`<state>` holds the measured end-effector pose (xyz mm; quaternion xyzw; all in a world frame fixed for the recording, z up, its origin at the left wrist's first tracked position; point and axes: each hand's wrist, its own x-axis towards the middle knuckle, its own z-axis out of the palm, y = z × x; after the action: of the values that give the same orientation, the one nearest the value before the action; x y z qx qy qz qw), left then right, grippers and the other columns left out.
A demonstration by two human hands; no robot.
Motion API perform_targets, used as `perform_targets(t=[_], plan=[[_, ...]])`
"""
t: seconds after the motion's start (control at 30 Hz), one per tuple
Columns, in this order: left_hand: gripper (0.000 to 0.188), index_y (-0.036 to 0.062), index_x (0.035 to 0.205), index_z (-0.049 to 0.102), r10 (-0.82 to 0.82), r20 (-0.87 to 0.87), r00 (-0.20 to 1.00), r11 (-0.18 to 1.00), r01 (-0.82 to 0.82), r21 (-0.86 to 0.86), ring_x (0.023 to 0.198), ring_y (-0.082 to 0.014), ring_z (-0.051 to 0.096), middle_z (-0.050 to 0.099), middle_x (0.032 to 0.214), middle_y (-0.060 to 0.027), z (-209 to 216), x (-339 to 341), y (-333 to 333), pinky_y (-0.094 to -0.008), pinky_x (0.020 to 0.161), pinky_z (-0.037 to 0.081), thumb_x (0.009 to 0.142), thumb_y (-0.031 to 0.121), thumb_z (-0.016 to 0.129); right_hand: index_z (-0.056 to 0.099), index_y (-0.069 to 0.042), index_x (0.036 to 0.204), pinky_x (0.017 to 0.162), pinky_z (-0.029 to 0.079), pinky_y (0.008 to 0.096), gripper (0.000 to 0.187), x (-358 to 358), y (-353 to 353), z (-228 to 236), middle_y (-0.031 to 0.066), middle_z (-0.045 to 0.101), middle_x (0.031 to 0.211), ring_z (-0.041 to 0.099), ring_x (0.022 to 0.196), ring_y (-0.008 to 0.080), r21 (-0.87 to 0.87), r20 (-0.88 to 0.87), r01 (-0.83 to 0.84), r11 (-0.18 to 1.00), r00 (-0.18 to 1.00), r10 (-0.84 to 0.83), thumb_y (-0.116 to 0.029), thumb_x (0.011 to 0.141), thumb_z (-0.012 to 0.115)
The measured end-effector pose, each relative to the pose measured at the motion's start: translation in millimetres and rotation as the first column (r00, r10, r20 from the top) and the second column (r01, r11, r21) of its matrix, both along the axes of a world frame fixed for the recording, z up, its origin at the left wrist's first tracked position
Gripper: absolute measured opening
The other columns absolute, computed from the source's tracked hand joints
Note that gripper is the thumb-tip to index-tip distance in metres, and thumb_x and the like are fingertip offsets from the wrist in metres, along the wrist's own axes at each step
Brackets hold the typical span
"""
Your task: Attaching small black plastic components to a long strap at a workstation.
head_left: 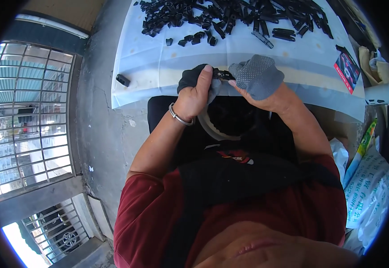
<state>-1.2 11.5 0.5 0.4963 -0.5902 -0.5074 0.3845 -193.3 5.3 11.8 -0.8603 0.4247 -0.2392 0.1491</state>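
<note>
My left hand [196, 85], in a dark glove that leaves the thumb bare, is closed on one end of a small black plastic part [222, 74]. My right hand [258, 79], in a grey dotted glove, pinches the other end. The part is held level above the near edge of the table, and its exact kind is too small to tell. Below the hands, in my lap, sits a round container [210, 129] with a pale rim and dark contents that I cannot make out.
The table has a white cover [150, 67]. Heaped at its far side are short black pieces [163, 18] and longer black pieces [288, 15]. One greyish long piece [262, 39] lies nearer. A black block [123, 80] is at left, a red-and-black card [347, 70] at right, plastic bags [368, 196] lower right.
</note>
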Motion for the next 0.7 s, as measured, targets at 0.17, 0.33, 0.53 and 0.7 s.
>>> perform_targets(t=[0.17, 0.33, 0.53, 0.7], plan=[[0.027, 0.0014, 0.070, 0.052, 0.167, 0.344, 0.924, 0.876, 0.021, -0.482, 0.058, -0.0389, 0.050, 0.052, 0.060, -0.0197, 4.6, -18.4, 7.9, -0.0407, 0.052, 0.039, 0.088, 0.015, 0.037, 0.059, -0.007, 0.087, 0.062, 0.046, 0.0353, 0.019, 13.0, 0.5, -21.4, 0.0080, 0.060, 0.079, 0.056, 0.072, 0.0259, -0.336, 0.107, -0.060, 0.940, 0.989, 0.102, -0.022, 0.076, 0.060], [0.030, 0.0022, 0.076, 0.056, -0.049, 0.598, 0.800, 0.915, 0.276, -0.294, 0.064, -0.0376, 0.054, 0.056, 0.066, -0.0189, 3.4, 5.9, 4.8, -0.0424, 0.060, 0.043, 0.088, 0.024, 0.039, 0.059, -0.004, 0.087, 0.070, 0.046, 0.0367, 0.024, 11.4, 2.6, 1.1, 0.0113, 0.060, 0.081, 0.057, 0.076, 0.0287, -0.041, -0.027, -0.147, 0.988, 0.989, 0.146, -0.027, 0.078, 0.059], [0.032, 0.0050, 0.089, 0.059, 0.262, 0.784, 0.563, 0.840, 0.266, -0.472, 0.070, -0.0314, 0.059, 0.061, 0.076, -0.0159, 13.0, 0.4, -39.1, -0.0391, 0.064, 0.047, 0.083, 0.035, 0.047, 0.059, -0.006, 0.099, 0.073, 0.046, 0.0392, 0.032, -25.8, -49.3, 3.6, 0.0148, 0.061, 0.091, 0.058, 0.085, 0.0310, -0.183, -0.179, 0.452, 0.873, 0.858, -0.482, -0.032, 0.081, 0.054], [0.025, 0.0075, 0.096, 0.060, 0.409, 0.764, 0.499, 0.760, 0.276, -0.588, 0.074, -0.0283, 0.060, 0.062, 0.081, -0.0129, -6.1, -9.6, -91.2, -0.0374, 0.063, 0.048, 0.079, 0.024, 0.051, 0.055, -0.010, 0.109, 0.075, 0.047, 0.0398, 0.032, -19.6, -76.7, -8.0, 0.0155, 0.059, 0.096, 0.058, 0.086, 0.0304, -0.237, -0.379, 0.420, 0.876, 0.790, -0.481, -0.026, 0.082, 0.054]])
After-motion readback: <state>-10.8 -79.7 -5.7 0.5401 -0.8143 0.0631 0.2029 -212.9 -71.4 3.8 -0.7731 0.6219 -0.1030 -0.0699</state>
